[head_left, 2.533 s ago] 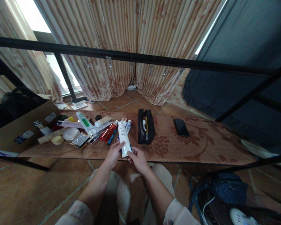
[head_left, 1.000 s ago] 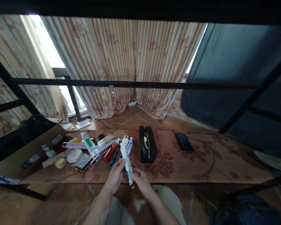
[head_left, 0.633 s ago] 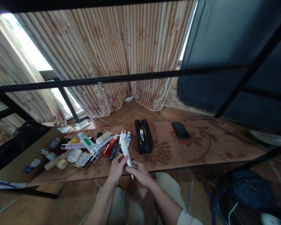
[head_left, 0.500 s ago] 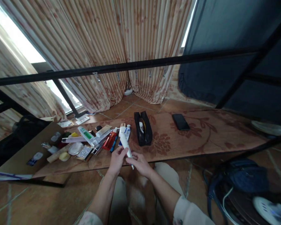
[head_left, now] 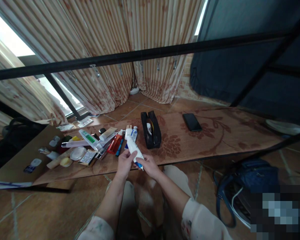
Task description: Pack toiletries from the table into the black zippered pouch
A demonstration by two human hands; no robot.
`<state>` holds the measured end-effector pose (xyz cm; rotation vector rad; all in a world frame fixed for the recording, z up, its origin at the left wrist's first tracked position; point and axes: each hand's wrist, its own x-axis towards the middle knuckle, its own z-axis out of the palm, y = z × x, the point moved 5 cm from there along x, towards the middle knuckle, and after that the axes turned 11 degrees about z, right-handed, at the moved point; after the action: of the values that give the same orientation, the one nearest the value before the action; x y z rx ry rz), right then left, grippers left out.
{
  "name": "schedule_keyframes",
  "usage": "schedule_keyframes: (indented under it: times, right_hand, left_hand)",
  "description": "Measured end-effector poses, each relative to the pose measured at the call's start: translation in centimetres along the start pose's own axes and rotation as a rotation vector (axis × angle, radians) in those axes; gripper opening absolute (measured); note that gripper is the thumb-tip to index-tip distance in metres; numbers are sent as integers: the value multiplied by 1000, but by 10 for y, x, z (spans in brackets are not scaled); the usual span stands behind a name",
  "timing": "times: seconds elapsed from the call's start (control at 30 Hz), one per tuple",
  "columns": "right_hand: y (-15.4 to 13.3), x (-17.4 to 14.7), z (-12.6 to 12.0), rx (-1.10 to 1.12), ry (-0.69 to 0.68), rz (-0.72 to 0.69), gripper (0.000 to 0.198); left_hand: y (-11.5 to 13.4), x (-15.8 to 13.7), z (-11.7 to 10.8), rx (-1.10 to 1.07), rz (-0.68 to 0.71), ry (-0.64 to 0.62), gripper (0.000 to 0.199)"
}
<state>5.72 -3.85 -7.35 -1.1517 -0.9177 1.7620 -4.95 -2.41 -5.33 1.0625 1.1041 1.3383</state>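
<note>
A white squeeze tube [head_left: 133, 145] with a blue patch at its near end is held between both my hands, slanting over the front edge of the bench. My left hand [head_left: 125, 164] grips its left side, the thumb lying across it. On the other side my right hand [head_left: 150, 166] pinches the near end. Another white-and-blue tube [head_left: 134, 132] lies just behind it. Beside that are a red bottle [head_left: 114, 143] and a slim blue item [head_left: 119, 147]. To the right stands a black zip pouch [head_left: 147, 139], unzipped, with something white inside.
Several cosmetics, including a round white container [head_left: 78, 153] and a glittery compact [head_left: 88, 157], crowd the bench's left part near a cardboard box [head_left: 22, 151]. A black phone [head_left: 192, 122] lies on the patterned cloth [head_left: 222, 133]. A dark metal rail [head_left: 140, 55] crosses behind the bench.
The tube has been turned in my hands, so its broad face and blue end now show. Both hands keep hold of it. The camera view has shifted slightly.
</note>
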Motion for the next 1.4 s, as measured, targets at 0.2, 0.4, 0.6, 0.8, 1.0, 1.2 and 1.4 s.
schedule_keyframes:
  times: [0.2, 0.4, 0.6, 0.8, 1.0, 1.2, 1.4]
  right_hand:
    - [4, 0, 4, -2, -41, 48, 31]
    - [8, 2, 5, -50, -29, 48, 29]
    - [7, 2, 6, -79, -8, -1, 32]
    - [8, 5, 5, -98, -11, -48, 38]
    - [11, 5, 4, -157, -37, -70, 35]
    - [11, 5, 3, -221, -12, -97, 29]
    - [7, 3, 5, -206, 3, -116, 28]
  left_hand:
    - [-5, 7, -10, -72, 11, 82, 41]
    - [-6, 9, -13, -98, 0, 104, 41]
    - [-5, 6, -10, -123, -6, 73, 36]
    - [-5, 3, -6, -144, -46, 39, 38]
    - [-4, 7, -8, -189, -37, 97, 40]
    - [-4, 9, -11, -196, -10, 117, 36]
    - [-4, 6, -9, -157, -12, 82, 34]
